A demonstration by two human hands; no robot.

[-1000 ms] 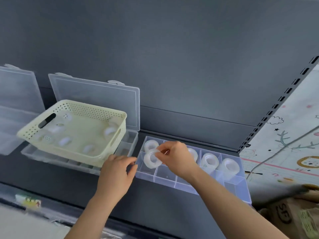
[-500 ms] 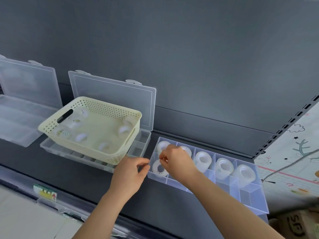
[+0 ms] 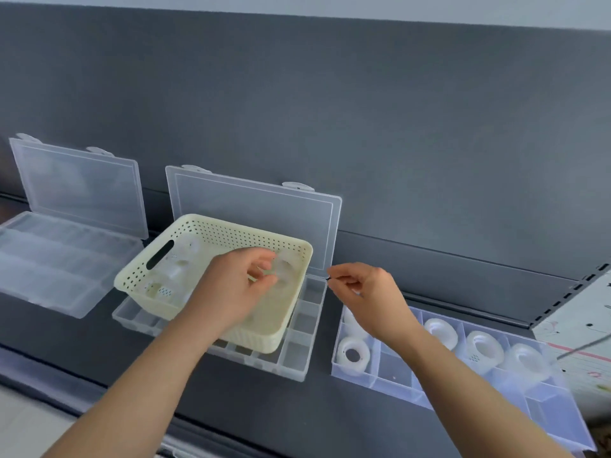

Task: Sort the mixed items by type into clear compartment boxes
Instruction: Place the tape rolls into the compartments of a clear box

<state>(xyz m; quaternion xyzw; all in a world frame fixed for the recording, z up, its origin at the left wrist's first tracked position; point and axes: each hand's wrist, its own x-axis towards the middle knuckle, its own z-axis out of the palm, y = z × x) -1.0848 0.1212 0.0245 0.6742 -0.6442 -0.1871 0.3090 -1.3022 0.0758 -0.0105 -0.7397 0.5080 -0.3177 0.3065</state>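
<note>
A cream perforated basket sits on an open clear compartment box and holds several white and clear tape rolls. My left hand is inside the basket, its fingers curled next to a clear roll; blur hides whether it grips that roll. To the right lies a second clear compartment box with several white tape rolls in its cells. My right hand hovers above that box's left end, fingers loosely curled and holding nothing.
A third clear box lies open at the left, its lid leaning on the dark back panel. The dark shelf's front edge runs below my forearms. A patterned mat shows at the far right.
My left hand has moved from beside the right box up into the basket. My right hand has let go of the roll in the box's near-left cell and lifted away. The view shifted left.
</note>
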